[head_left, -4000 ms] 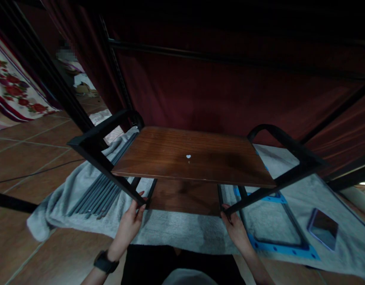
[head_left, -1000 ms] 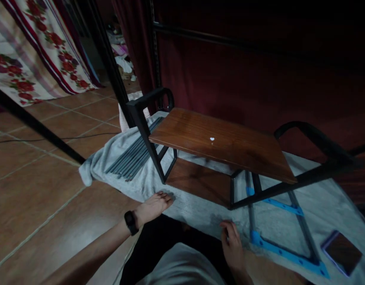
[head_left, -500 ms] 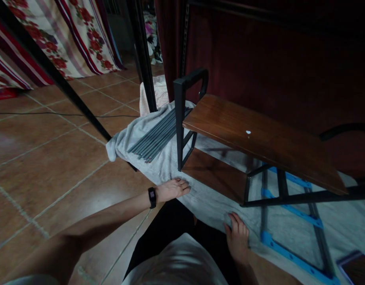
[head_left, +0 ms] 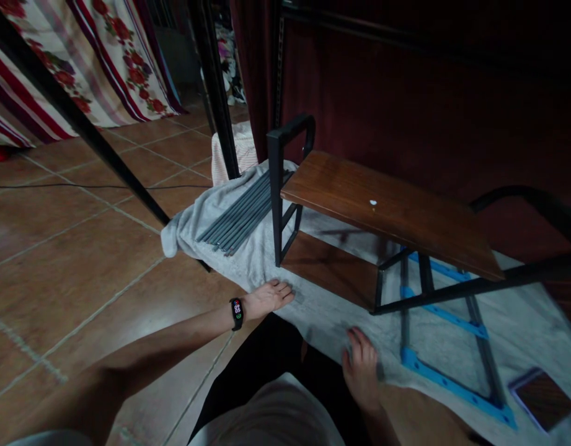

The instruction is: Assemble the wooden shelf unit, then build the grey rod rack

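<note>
A small rack with a brown wooden top board [head_left: 387, 214], a lower wooden board [head_left: 331, 269] and a black metal frame [head_left: 276, 186] stands on a grey blanket [head_left: 322, 316] on the floor. My left hand [head_left: 269, 296], with a black watch on its wrist, lies flat and open on the blanket's near edge, just in front of the frame's left leg. My right hand [head_left: 361, 370] rests flat on the blanket near the frame's right front leg, fingers stretched. Neither hand holds anything.
A bundle of grey metal rods [head_left: 239, 214] lies on the blanket left of the rack. A black frame with blue edging [head_left: 447, 384] lies flat at the right, a phone [head_left: 543, 399] beyond it. Brown floor tiles, dark slanted poles [head_left: 80, 118], floral cloth and a dark red curtain surround the spot.
Four seconds ago both hands gripped the frame's front legs; they have let go and now rest flat on the blanket. The view has swung left, then slightly back right.
</note>
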### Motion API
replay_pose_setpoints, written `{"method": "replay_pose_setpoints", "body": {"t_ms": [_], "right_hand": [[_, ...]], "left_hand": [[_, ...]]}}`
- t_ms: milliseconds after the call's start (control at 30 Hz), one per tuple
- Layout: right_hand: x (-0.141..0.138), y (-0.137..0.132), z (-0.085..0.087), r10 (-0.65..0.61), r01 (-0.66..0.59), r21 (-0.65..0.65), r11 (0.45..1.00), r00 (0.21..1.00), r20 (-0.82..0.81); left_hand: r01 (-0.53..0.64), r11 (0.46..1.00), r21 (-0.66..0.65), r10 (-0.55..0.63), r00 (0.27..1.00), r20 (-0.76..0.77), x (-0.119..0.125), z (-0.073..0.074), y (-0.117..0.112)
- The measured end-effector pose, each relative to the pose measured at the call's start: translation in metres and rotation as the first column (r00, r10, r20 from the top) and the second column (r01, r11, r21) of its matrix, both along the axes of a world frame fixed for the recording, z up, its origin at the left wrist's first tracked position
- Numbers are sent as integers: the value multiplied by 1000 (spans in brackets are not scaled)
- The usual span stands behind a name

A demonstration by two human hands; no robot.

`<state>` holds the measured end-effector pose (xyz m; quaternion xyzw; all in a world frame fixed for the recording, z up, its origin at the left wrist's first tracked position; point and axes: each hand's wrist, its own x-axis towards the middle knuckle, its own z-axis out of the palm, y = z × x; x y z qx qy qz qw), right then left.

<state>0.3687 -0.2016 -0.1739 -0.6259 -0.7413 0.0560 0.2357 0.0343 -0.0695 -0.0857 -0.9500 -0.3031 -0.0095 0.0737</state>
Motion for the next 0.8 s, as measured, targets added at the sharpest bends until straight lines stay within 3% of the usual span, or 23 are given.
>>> {"method": "replay_pose_setpoints", "body": {"t_ms": [100, 167, 267, 367, 500, 567, 667, 800], "right_hand": [[-17, -18, -5, 203, -211, -164, 964, 977, -62], [-30, -19, -11, 253, -263, -257, 930, 965, -71], [-45, -1, -18, 154, -148, -321, 936, 988, -7], [-53, 28, -25, 63, -31, -405, 914, 996, 65], [-56, 54, -34, 21, 56, -462, 885, 987, 160], [-54, 58, -39, -13, 97, -442, 892, 982, 189], [-50, 57, -43, -79, 160, -426, 890, 977, 200], [-41, 49, -40, -109, 175, -434, 884, 979, 174]], "left_hand": [[56, 998, -35, -55, 998, 23, 1, -9, -16], [62, 986, -153, -58, 998, 32, 3, -22, -28], [-34, 953, -302, 39, 999, 8, 9, -49, -39], [-191, 896, -402, 207, 978, -2, 15, -70, -36], [-417, 738, -531, 440, 893, -90, 20, -82, -23], [-486, 691, -535, 508, 853, -119, 21, -84, -18], [-501, 692, -519, 529, 842, -107, 22, -87, -18], [-448, 679, -582, 463, 876, -134, 23, -86, -22]]}}
